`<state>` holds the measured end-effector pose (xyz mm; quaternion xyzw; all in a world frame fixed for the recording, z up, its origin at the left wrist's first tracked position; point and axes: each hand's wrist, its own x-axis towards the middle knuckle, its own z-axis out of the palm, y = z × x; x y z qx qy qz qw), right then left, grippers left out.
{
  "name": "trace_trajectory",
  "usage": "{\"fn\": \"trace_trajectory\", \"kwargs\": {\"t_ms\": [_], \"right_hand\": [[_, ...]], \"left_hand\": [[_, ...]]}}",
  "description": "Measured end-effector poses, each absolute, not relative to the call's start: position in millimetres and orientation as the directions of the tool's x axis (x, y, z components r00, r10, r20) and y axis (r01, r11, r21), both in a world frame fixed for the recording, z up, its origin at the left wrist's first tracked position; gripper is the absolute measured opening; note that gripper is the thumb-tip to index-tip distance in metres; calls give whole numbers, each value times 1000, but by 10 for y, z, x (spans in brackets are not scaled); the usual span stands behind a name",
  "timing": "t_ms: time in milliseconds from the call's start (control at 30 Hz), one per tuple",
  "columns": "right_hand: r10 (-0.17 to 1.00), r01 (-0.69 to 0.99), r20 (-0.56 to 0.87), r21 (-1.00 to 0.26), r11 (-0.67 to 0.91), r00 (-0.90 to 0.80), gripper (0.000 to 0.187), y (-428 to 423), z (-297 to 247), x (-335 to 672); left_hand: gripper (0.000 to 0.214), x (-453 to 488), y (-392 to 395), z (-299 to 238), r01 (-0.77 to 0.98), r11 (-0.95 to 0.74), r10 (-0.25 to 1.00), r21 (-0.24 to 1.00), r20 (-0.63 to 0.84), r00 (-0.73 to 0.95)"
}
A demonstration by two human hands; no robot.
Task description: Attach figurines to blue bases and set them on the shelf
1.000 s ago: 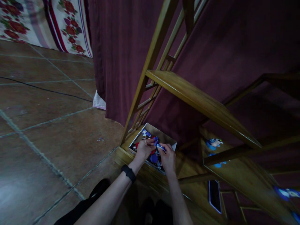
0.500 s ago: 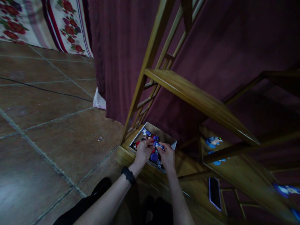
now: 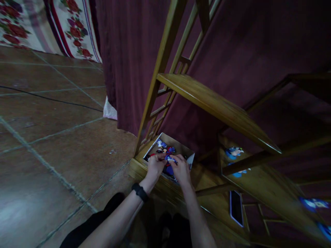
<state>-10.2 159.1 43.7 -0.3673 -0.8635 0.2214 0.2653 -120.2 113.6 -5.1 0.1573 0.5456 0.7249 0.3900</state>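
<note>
A shallow open box (image 3: 178, 142) with pale walls sits on the bottom wooden shelf, holding several small figurines (image 3: 161, 143) in blue, red and white. Over it, my left hand (image 3: 155, 168) and my right hand (image 3: 181, 169) meet at one small blue-and-white figurine (image 3: 170, 158). My right fingers are closed round its right side, while the left fingertips pinch at its left side. Part of this figurine is hidden by the fingers. A black band (image 3: 140, 192) is on my left wrist.
The wooden rack's middle shelf (image 3: 219, 111) juts out above and right of the box. A phone (image 3: 236, 208) lies on the lower shelf. Blue figurines (image 3: 234, 152) stand on another board at right. Maroon curtain (image 3: 129, 69) hangs behind; a cable (image 3: 51, 100) crosses the tiled floor.
Both hands have shifted slightly left and up over the box, with the blue-and-white figurine still between them. The view has moved a little.
</note>
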Motion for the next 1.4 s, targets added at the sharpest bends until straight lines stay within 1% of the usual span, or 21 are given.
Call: {"fn": "trace_trajectory", "kwargs": {"t_ms": [100,200,267,333,400,433,600,700,867,1000,1200,1400], "right_hand": [[766,518,291,-596,613,-573,25,1621,416,-98],[797,486,286,-667,565,-532,25,1679,364,-96],[824,409,255,-770,489,-506,30,1724,305,-100],[837,290,192,-879,379,-513,39,1765,236,-109],[834,207,146,-933,295,-532,43,1796,174,-118],[834,198,136,-939,280,-534,42,1809,150,-121],[882,256,120,-932,259,-455,32,1882,97,-147],[890,250,97,-941,228,-445,31,1923,71,-180],[892,300,90,-923,242,-442,32,1923,49,-217],[873,352,127,-880,318,-472,30,1879,127,-213],[816,457,187,-750,478,-547,27,1791,333,-201],[726,428,247,-671,606,-641,28,1728,431,-174]], "left_hand": [[24,-1216,1140,-12,-438,-113,763,892,-205,-614],[23,-1253,1154,59,-491,-96,812,866,-217,-542],[24,-1275,1162,105,-517,-69,818,853,-248,-519],[25,-1287,1165,138,-549,-51,809,834,-288,-512],[26,-1289,1162,160,-594,-46,799,803,-327,-504],[26,-1288,1159,170,-616,-43,795,786,-347,-498],[29,-1317,1145,219,-688,14,803,725,-419,-425],[28,-1355,1148,235,-688,60,803,723,-444,-397],[21,-1402,1151,222,-683,91,800,725,-462,-383],[21,-1432,1145,217,-701,89,804,707,-467,-369],[20,-1469,1104,242,-740,84,807,668,-481,-343],[20,-1484,1015,257,-737,89,818,670,-471,-330]]}}
